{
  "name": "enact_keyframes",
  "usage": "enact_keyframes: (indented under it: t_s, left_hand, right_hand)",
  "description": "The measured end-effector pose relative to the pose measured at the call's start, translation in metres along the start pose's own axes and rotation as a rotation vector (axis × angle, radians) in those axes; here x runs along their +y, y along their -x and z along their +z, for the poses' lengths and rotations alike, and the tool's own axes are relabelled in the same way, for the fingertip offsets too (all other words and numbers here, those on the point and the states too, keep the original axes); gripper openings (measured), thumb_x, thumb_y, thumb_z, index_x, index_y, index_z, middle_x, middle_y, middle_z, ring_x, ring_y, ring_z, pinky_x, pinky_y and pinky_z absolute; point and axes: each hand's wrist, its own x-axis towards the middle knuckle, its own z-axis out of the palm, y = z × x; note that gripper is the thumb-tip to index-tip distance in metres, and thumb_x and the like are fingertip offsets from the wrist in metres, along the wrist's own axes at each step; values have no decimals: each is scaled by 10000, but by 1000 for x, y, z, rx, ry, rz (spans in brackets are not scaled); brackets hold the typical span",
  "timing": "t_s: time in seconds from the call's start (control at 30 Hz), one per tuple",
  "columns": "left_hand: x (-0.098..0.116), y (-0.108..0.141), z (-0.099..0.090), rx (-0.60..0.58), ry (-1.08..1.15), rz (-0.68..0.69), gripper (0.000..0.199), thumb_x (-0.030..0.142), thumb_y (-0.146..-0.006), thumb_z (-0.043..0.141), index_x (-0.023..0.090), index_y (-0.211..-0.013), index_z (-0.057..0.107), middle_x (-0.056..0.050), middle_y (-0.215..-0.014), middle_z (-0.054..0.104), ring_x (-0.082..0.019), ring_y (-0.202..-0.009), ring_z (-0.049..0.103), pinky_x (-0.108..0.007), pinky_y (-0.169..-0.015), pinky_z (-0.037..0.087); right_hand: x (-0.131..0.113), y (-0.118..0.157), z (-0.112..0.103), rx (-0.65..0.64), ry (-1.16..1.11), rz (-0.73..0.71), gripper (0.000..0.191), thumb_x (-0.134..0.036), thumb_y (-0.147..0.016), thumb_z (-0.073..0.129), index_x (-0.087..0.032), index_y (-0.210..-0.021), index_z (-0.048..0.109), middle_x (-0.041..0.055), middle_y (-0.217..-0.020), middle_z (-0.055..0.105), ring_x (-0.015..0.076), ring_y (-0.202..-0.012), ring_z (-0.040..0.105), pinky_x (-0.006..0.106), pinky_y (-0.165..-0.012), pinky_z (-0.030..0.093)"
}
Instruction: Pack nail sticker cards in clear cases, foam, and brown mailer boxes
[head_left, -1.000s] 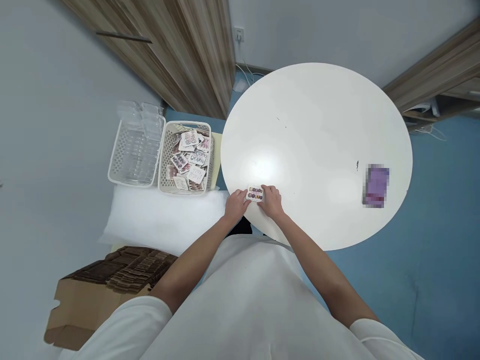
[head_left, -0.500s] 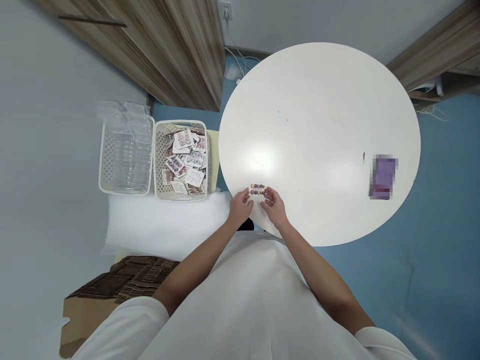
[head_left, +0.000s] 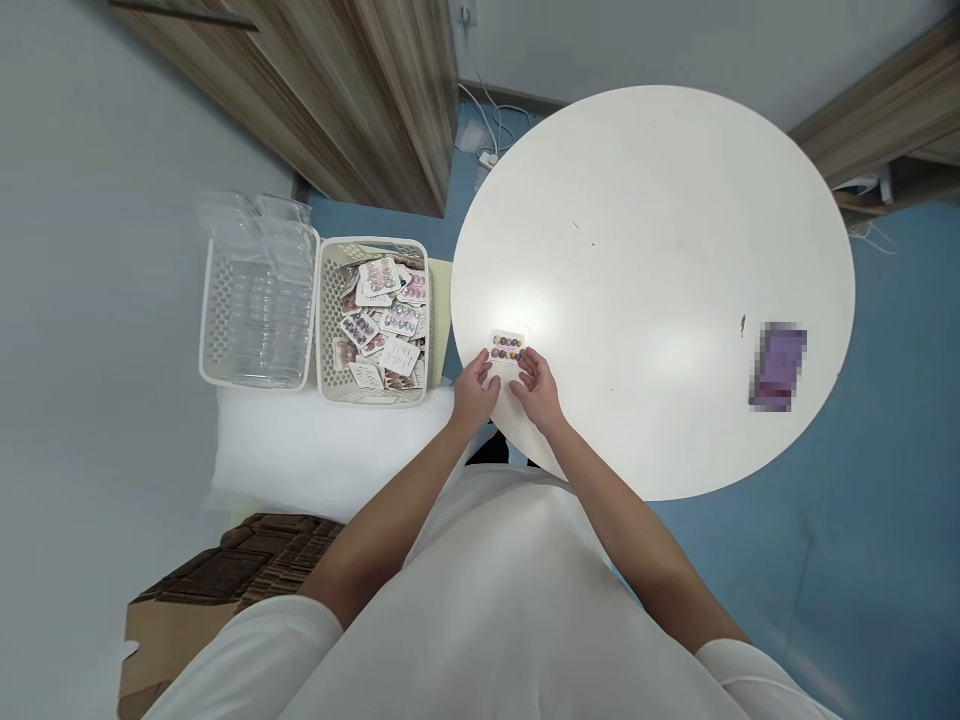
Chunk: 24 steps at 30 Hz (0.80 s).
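Note:
A small white card (head_left: 508,336) carrying two rows of round, colourful bead-like pieces is just above the near left part of the white round table. My left hand (head_left: 474,392) grips its lower left edge with curled fingers, the thumb held a little apart. At the lower right corner, the bent fingers of my right hand (head_left: 538,390) hold the same card. The beads face up, in purple, yellow and dark tones. Whether the card also rests on the tabletop, I cannot tell.
The round table (head_left: 660,220) bears a blurred purple item (head_left: 778,368) at right. Left of it stand a white basket (head_left: 373,402) of similar bead cards and another basket (head_left: 204,335) of clear plastic packs. White sheeting (head_left: 322,445) and brown cardboard (head_left: 176,640) lie nearer me.
Both hands and the card have shifted slightly away from my body. The card shows more of its upper white part now. The view has moved a little.

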Motion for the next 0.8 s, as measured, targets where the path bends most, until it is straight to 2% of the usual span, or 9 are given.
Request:
enact_keyframes:
  t_s: [0.47, 0.63, 0.8]
  left_hand:
    - [1, 1, 1, -3, -45, 18, 570, 156, -771, 481, 158, -1320, 327, -111, -1327, 402, -174, -1120, 485, -320, -970, 405]
    - [-1, 12, 4, 41, -33, 14, 568, 163, -766, 497, 159, -1312, 340, -121, -1325, 404, -188, -1128, 481, -341, -967, 406]
    - [-5, 39, 14, 125, -10, 26, 544, 167, -766, 505, 166, -1292, 366, -116, -1312, 422, -181, -1112, 495, -345, -969, 402]
  right_hand:
    - [2, -1, -3, -5, 41, -28, 637, -272, -684, 585, -284, -1259, 311, 55, -1368, 327, 170, -1226, 361, 382, -999, 334]
    - [0, 12, -18, -56, 47, -32, 626, -268, -672, 600, -285, -1238, 336, 51, -1354, 345, 170, -1212, 372, 378, -1001, 329]
    - [-2, 32, -41, -121, 119, -37, 577, -263, -669, 591, -258, -1207, 381, 68, -1301, 408, 174, -1137, 437, 383, -970, 359]
